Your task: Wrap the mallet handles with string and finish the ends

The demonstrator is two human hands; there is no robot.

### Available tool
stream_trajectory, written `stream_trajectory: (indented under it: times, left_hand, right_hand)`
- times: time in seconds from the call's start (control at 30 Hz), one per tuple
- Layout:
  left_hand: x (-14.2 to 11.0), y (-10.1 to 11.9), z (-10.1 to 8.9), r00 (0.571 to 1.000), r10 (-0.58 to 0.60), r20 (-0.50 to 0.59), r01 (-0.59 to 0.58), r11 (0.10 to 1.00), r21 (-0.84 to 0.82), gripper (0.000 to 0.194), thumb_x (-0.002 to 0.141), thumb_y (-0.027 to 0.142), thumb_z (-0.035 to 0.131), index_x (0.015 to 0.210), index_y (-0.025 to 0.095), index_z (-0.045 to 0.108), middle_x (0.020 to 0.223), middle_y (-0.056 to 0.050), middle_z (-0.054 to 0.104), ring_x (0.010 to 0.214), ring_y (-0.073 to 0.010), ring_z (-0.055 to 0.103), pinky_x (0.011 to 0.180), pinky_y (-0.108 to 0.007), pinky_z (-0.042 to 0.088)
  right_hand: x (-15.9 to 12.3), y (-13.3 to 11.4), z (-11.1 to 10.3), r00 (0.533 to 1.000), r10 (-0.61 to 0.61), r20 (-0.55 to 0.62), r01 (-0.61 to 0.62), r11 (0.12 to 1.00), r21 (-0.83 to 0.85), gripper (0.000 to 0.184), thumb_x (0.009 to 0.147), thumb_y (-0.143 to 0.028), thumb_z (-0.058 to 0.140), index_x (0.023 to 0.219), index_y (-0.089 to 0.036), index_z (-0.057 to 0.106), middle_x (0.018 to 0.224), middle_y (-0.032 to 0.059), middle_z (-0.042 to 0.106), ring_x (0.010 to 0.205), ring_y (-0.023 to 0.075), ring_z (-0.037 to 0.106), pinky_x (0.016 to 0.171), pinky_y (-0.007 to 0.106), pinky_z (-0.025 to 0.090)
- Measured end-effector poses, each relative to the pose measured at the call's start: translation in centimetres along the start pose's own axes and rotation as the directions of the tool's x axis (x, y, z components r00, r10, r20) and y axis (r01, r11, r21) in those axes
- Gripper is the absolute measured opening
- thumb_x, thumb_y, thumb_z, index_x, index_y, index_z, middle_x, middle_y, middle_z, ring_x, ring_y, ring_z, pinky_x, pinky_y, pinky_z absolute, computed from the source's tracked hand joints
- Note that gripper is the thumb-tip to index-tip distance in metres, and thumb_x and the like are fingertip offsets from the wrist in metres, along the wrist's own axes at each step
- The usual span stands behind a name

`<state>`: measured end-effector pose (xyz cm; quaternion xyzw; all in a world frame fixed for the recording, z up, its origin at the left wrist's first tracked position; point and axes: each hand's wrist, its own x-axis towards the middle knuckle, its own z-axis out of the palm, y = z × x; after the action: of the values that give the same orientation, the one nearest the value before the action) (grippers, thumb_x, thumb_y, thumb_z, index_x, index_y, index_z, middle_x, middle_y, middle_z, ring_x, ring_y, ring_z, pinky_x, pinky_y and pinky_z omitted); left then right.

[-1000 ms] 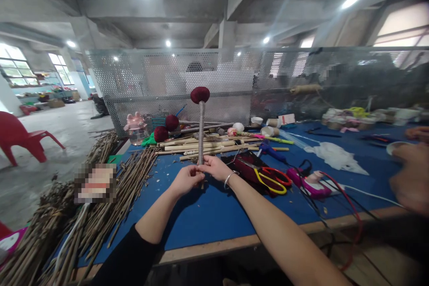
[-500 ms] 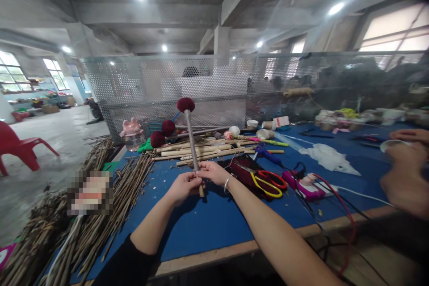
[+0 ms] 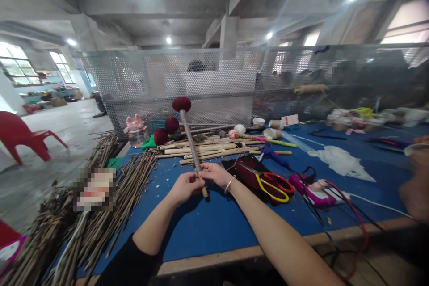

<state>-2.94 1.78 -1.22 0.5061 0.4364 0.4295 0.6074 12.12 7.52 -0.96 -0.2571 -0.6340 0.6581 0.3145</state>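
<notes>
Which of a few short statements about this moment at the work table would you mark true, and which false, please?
1. The left hand and the right hand both hold the grey stick. True.
2. The ball at the stick's upper end is white. False: it is dark red.
3. A bracelet circles the right wrist. True.
4. The scissors lie to the left of both hands. False: they lie to the right of them.
5. A red chair shows at the left side of the picture. True.
6. The grey stick stands exactly upright. False: it is tilted, its upper end leaning to the left.
</notes>
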Motion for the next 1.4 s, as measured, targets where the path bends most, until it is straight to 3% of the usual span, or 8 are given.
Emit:
stream_trajectory:
  times: [0.17, 0.33, 0.47, 0.63, 0.83, 1.03, 1.27, 1.4]
  left_hand:
    - [-0.1, 0.3, -0.1, 0.995, -0.050, 0.082, 0.050, 0.999, 0.006, 0.035, 0.059, 0.033, 0.077, 0.080, 0.012, 0.058, 0.071, -0.002, 0.059, 0.057, -0.0078, 0.052, 0.055, -0.020, 0.038]
    - [-0.3, 0.4, 1.5, 0.998, -0.043, -0.047, 0.038, 0.995, -0.091, 0.022, 0.068, 0.028, 0.064, 0.080, 0.016, 0.050, 0.062, 0.000, 0.057, 0.046, -0.0058, 0.045, 0.046, -0.019, 0.032]
    - [-0.4, 0.6, 2.6, 0.978, -0.095, -0.188, 0.049, 0.971, -0.233, 0.018, 0.068, 0.025, 0.057, 0.073, 0.019, 0.040, 0.051, 0.009, 0.039, 0.038, -0.0036, 0.033, 0.040, -0.017, 0.027]
    - [-0.3, 1.1, 2.2, 0.965, -0.170, -0.200, 0.101, 0.943, -0.317, 0.017, 0.069, 0.031, 0.051, 0.074, 0.020, 0.040, 0.049, 0.010, 0.031, 0.034, -0.0025, 0.020, 0.037, -0.016, 0.013]
    - [0.1, 1.1, 1.9, 0.944, -0.222, -0.243, 0.131, 0.930, -0.342, 0.019, 0.073, 0.036, 0.047, 0.070, 0.020, 0.037, 0.047, 0.010, 0.027, 0.034, -0.0025, 0.016, 0.036, -0.016, 0.010]
    - [0.3, 1.0, 1.5, 0.929, -0.222, -0.297, 0.131, 0.946, -0.298, 0.021, 0.076, 0.039, 0.046, 0.072, 0.020, 0.039, 0.048, 0.010, 0.028, 0.034, -0.0031, 0.017, 0.036, -0.016, 0.010]
    - [0.3, 0.6, 1.6, 0.923, -0.164, -0.349, 0.135, 0.985, -0.105, 0.017, 0.079, 0.035, 0.040, 0.077, 0.019, 0.046, 0.051, 0.008, 0.032, 0.036, -0.0056, 0.022, 0.037, -0.019, 0.012]
    - [0.3, 0.5, 1.0, 0.926, -0.082, -0.368, 0.116, 0.991, 0.071, 0.019, 0.084, 0.033, 0.034, 0.077, 0.020, 0.046, 0.052, 0.006, 0.035, 0.038, -0.0082, 0.027, 0.041, -0.023, 0.017]
  right_hand:
    - [-0.2, 0.6, -0.2, 1.000, -0.029, 0.000, 0.029, 0.999, -0.044, 0.038, 0.065, -0.042, 0.072, 0.084, -0.013, 0.058, 0.064, -0.0013, 0.061, 0.053, 0.0082, 0.053, 0.053, 0.022, 0.041]
    - [0.3, 1.4, 0.4, 1.000, -0.006, -0.026, 0.004, 0.996, -0.094, 0.040, 0.071, -0.048, 0.065, 0.089, -0.014, 0.055, 0.049, -0.0071, 0.051, 0.039, 0.0074, 0.045, 0.043, 0.020, 0.034]
    - [0.5, 0.9, 0.5, 0.999, -0.039, -0.026, 0.036, 0.995, -0.098, 0.042, 0.069, -0.048, 0.067, 0.092, -0.013, 0.057, 0.061, -0.0028, 0.058, 0.052, 0.0089, 0.051, 0.050, 0.021, 0.035]
    - [0.5, 0.5, -0.2, 0.999, -0.033, -0.024, 0.029, 0.988, -0.150, 0.038, 0.069, -0.043, 0.068, 0.090, -0.013, 0.058, 0.053, -0.0087, 0.041, 0.044, 0.0045, 0.029, 0.044, 0.020, 0.021]
    - [0.6, 0.8, -0.1, 0.989, -0.086, -0.122, 0.044, 0.949, -0.312, 0.030, 0.069, -0.040, 0.067, 0.080, -0.016, 0.053, 0.051, -0.0095, 0.037, 0.046, 0.0058, 0.026, 0.046, 0.022, 0.020]
    - [0.7, 0.7, 0.5, 0.967, -0.184, -0.176, 0.105, 0.918, -0.383, 0.023, 0.073, -0.039, 0.060, 0.074, -0.017, 0.055, 0.060, -0.0024, 0.052, 0.054, 0.0092, 0.040, 0.052, 0.023, 0.031]
    - [0.6, 0.7, 0.4, 0.955, -0.160, -0.249, -0.009, 0.824, -0.566, 0.014, 0.075, -0.029, 0.055, 0.066, -0.018, 0.054, 0.050, -0.0055, 0.043, 0.047, 0.0091, 0.035, 0.050, 0.023, 0.030]
    - [0.6, 0.8, 0.3, 0.916, -0.276, -0.291, 0.080, 0.837, -0.542, 0.017, 0.073, -0.032, 0.060, 0.083, -0.019, 0.056, 0.076, 0.0010, 0.059, 0.071, 0.0144, 0.054, 0.071, 0.028, 0.042]
